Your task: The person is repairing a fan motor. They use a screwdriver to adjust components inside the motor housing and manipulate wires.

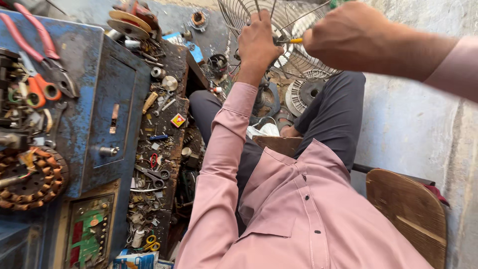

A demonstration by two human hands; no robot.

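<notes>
A round wire fan guard (239, 15) stands on the floor ahead of my knees. My left hand (257, 42) grips its wires near the middle. My right hand (348, 35) is closed around a screwdriver with a yellow handle (294, 41), whose tip points left into the guard beside my left hand. The tip itself is hidden behind the fingers. Below the guard, the fan's round motor housing (304, 92) shows between my legs.
A blue metal workbench (94, 74) on my left carries red-handled pliers (35, 37), a copper-wound stator (30, 179), scissors and several small parts. A wooden seat (408, 209) is at lower right, and a concrete wall (418, 119) runs along the right.
</notes>
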